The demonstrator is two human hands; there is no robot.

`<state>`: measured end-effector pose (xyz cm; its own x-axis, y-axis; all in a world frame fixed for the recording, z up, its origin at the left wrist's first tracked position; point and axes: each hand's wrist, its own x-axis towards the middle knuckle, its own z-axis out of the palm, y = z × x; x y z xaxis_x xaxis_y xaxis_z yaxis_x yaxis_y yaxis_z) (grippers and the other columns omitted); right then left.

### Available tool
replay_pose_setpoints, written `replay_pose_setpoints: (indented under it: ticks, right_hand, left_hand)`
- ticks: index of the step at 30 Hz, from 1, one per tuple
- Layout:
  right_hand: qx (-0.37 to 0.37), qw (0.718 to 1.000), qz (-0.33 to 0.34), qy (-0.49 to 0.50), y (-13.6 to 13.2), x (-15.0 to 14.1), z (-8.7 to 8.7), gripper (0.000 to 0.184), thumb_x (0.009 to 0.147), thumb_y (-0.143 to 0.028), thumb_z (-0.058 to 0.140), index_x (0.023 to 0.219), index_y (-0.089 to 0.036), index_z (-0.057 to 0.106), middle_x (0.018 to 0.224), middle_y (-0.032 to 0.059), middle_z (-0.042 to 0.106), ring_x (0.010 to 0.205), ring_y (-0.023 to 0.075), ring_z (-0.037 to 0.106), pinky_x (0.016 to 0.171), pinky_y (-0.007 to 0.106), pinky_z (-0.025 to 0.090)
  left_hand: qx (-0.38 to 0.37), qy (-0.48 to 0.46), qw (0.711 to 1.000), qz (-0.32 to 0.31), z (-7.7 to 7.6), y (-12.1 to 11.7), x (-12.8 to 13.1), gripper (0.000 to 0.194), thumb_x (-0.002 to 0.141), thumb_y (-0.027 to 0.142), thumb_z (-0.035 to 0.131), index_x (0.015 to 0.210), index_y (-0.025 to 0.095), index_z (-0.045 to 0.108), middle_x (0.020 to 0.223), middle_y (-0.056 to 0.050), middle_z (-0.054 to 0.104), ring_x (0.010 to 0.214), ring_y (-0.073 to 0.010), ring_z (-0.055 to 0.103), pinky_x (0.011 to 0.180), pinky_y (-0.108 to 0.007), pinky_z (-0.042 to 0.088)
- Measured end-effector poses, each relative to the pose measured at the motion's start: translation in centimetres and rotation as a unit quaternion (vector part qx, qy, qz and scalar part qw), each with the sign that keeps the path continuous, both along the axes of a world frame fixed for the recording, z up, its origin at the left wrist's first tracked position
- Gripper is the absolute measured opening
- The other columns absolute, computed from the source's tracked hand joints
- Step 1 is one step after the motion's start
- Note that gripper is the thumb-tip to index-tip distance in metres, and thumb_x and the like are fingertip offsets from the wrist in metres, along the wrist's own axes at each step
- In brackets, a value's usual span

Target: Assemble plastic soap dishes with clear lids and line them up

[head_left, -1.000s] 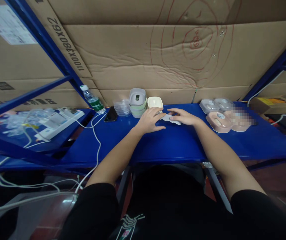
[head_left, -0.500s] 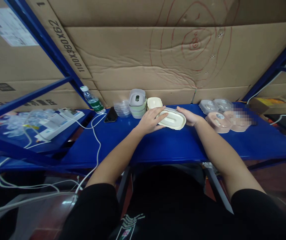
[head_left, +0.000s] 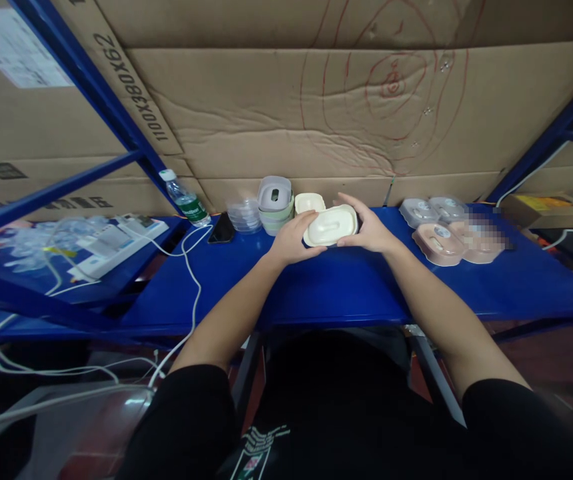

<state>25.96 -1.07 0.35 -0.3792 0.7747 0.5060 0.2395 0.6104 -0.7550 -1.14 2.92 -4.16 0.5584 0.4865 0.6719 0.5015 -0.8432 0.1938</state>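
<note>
A cream oblong plastic box (head_left: 331, 225) with rounded corners and a raised strip along its middle is held between both hands above the blue table. My left hand (head_left: 293, 239) is closed on its left end, thumb along the near edge. Around its right end curls my right hand (head_left: 369, 230), with the fingers behind and the thumb at the near edge. Just behind the box sits another cream container (head_left: 309, 203). Left of that stands a stack of grey and green containers (head_left: 275, 205), and beside it a pile of clear plastic lids (head_left: 245, 215).
A black phone (head_left: 221, 229) and a water bottle (head_left: 186, 199) lie left of the lids. Several lidded grey and pink boxes (head_left: 437, 244) stand on the right. A white cable (head_left: 199, 287) hangs over the table's (head_left: 336, 293) front edge. Cardboard (head_left: 246, 100) walls the back.
Both hands have brought the cream box a little left and levelled it, so its face shows more squarely. My right hand has shifted its hold, thumb now at the near edge.
</note>
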Motion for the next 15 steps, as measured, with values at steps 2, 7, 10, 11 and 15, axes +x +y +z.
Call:
replay_pose_setpoints:
  ticks: [2, 7, 10, 11, 15]
  right_hand:
    - [-0.004, 1.000, 0.004, -0.006, -0.20, -0.13, -0.05, 0.135, 0.056, -0.071, 0.101, 0.170, -0.030, 0.041, 0.163, 0.0163, 0.057, 0.153, 0.0422, 0.052, 0.132, 0.062, 0.033]
    - [-0.018, 1.000, -0.014, -0.009, -0.32, -0.09, -0.01, 0.136, 0.056, -0.071, 0.101, 0.170, -0.029, 0.040, 0.162, 0.0165, 0.058, 0.151, 0.0411, 0.055, 0.130, 0.061, 0.036]
    - [-0.021, 1.000, -0.020, -0.010, -0.21, 0.06, 0.07, 0.139, 0.052, -0.071, 0.102, 0.170, -0.030, 0.041, 0.160, 0.0155, 0.060, 0.149, 0.0412, 0.057, 0.130, 0.062, 0.037]
    - [-0.022, 1.000, -0.020, -0.008, -0.16, 0.13, 0.08, 0.139, 0.051, -0.071, 0.102, 0.169, -0.030, 0.042, 0.159, 0.0153, 0.061, 0.148, 0.0414, 0.058, 0.130, 0.062, 0.037]
    - [-0.028, 0.999, -0.016, -0.004, 0.03, 0.38, 0.03, 0.139, 0.050, -0.070, 0.103, 0.169, -0.031, 0.043, 0.157, 0.0143, 0.064, 0.147, 0.0418, 0.059, 0.129, 0.064, 0.037]
  left_hand:
    - [-0.007, 0.003, 1.000, -0.014, 0.07, -0.01, -0.13, 0.087, 0.088, 0.068, 0.076, 0.155, 0.017, 0.054, 0.154, -0.022, 0.064, 0.147, -0.0410, 0.060, 0.123, -0.062, 0.051]
    - [-0.028, -0.002, 0.999, -0.037, 0.39, -0.16, -0.32, 0.081, 0.091, 0.070, 0.071, 0.151, 0.017, 0.058, 0.151, -0.021, 0.067, 0.143, -0.0383, 0.064, 0.121, -0.059, 0.053]
    - [-0.032, 0.011, 0.998, -0.046, 0.49, -0.20, -0.38, 0.076, 0.094, 0.068, 0.068, 0.150, 0.017, 0.060, 0.151, -0.021, 0.067, 0.144, -0.0380, 0.063, 0.121, -0.059, 0.052]
    - [-0.029, 0.014, 0.998, -0.049, 0.49, -0.19, -0.39, 0.074, 0.095, 0.068, 0.066, 0.149, 0.017, 0.060, 0.151, -0.021, 0.067, 0.144, -0.0379, 0.063, 0.121, -0.059, 0.052]
    - [-0.018, 0.023, 0.998, -0.054, 0.33, -0.04, -0.41, 0.071, 0.097, 0.069, 0.061, 0.146, 0.018, 0.063, 0.151, -0.020, 0.068, 0.145, -0.0371, 0.063, 0.120, -0.059, 0.054]
